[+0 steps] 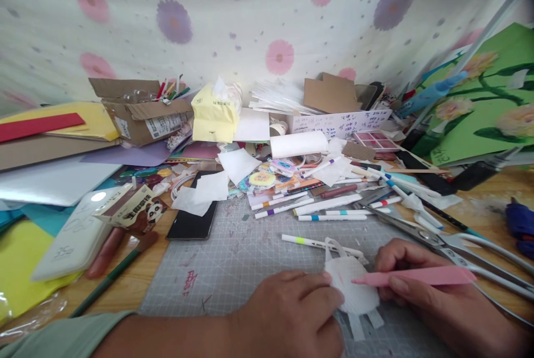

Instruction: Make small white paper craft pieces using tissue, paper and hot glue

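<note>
A white, rounded paper cutout with strips sticking out lies on the grey cutting mat. Faint pink strokes mark its surface. My left hand presses on the cutout's left edge, fingers together and bent over it. In my right hand is a pink marker, gripped like a pen, its tip at the cutout's face. Just behind the cutout lies a white marker with a green band, partly covered by a cutout strip.
Large scissors lie right of my right hand. Several white markers and paper scraps clutter the mat's back. A black phone, white power bank and brush lie left. Behind stand a cardboard box and tissue pack.
</note>
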`<action>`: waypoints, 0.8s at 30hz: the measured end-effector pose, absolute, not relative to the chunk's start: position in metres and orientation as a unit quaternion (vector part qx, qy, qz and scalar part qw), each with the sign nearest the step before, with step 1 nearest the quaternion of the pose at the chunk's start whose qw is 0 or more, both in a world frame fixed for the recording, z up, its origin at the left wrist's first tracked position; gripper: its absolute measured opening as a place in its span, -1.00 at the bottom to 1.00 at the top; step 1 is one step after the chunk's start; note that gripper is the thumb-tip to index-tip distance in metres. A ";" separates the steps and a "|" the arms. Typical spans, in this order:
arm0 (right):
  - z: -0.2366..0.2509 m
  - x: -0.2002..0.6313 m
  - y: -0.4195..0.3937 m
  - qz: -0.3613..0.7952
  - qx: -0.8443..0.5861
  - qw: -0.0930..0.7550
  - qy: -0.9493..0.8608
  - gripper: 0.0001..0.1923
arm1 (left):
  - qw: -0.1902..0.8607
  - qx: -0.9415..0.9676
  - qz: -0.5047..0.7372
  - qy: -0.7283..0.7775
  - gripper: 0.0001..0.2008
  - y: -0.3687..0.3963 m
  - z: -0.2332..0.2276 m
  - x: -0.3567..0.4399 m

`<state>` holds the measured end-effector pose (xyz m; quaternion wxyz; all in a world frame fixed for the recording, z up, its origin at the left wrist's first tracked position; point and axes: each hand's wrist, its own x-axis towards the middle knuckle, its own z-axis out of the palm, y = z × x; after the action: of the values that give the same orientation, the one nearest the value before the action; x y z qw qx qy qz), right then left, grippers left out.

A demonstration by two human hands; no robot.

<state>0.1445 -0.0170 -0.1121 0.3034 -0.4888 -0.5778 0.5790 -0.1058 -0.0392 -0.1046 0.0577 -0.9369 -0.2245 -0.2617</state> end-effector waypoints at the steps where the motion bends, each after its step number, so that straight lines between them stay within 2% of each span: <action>1: -0.111 0.143 -0.017 0.575 -0.492 0.309 -0.576 -0.69 | 0.056 -0.936 -0.264 -0.225 -0.85 -0.039 -0.105 -0.105; 8: -0.106 0.136 -0.019 0.563 -0.505 0.337 -0.561 -0.67 | 0.052 -0.934 -0.270 -0.229 -0.86 -0.039 -0.106 -0.105; 24: -0.103 0.139 -0.017 0.580 -0.486 0.315 -0.574 -0.71 | 0.044 -0.935 -0.264 -0.233 -0.86 -0.038 -0.102 -0.107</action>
<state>0.1393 -0.0174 -0.1028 0.3145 -0.4855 -0.5738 0.5798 -0.1070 -0.0380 -0.1021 0.0437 -0.9348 -0.2332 -0.2643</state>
